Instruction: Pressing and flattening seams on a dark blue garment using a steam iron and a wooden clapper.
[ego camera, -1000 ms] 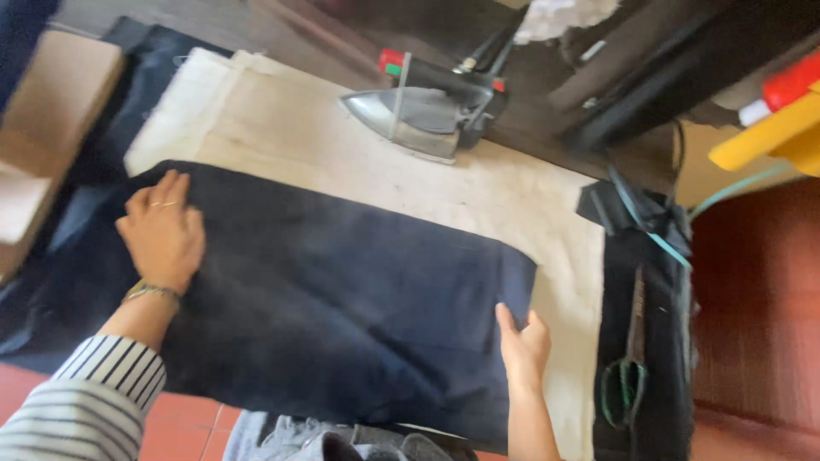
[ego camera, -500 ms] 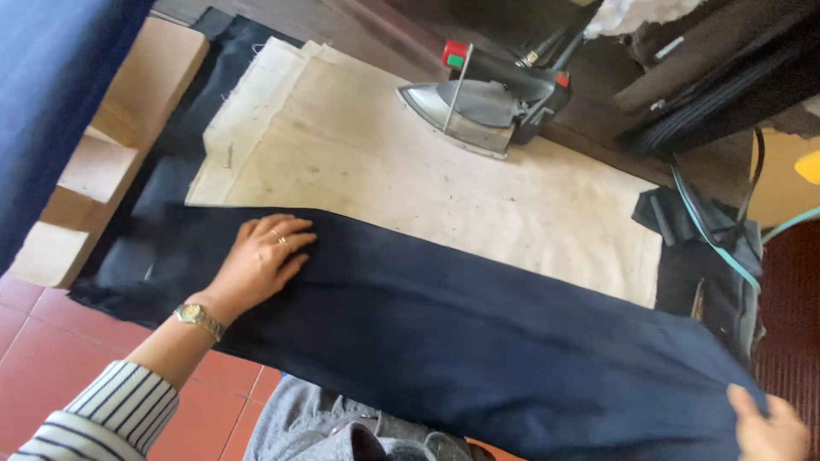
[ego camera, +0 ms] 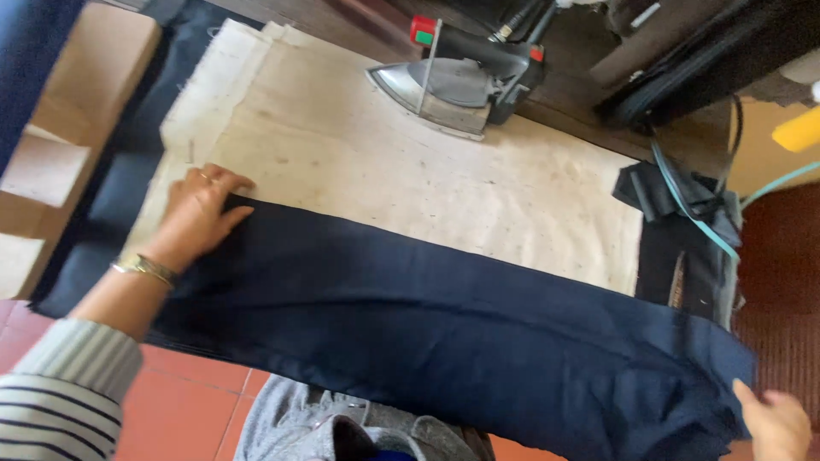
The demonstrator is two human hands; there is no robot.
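- Across the near edge of the tabletop [ego camera: 598, 119], a long piece of dark navy cloth [ego camera: 444, 333] lies stretched over a stained cream pressing pad [ego camera: 384, 179].
- At its left end, the left hand [ego camera: 195, 213] presses flat on the cloth, fingers [ego camera: 229, 181] open and spread, a gold bracelet [ego camera: 143, 270] at the wrist.
- At the lower right corner, the right hand [ego camera: 776, 423] touches the cloth's bunched end; whether its fingers grip the cloth cannot be told.
- Beyond the pad, a heavy iron [ego camera: 448, 81] sits well apart from both hands.
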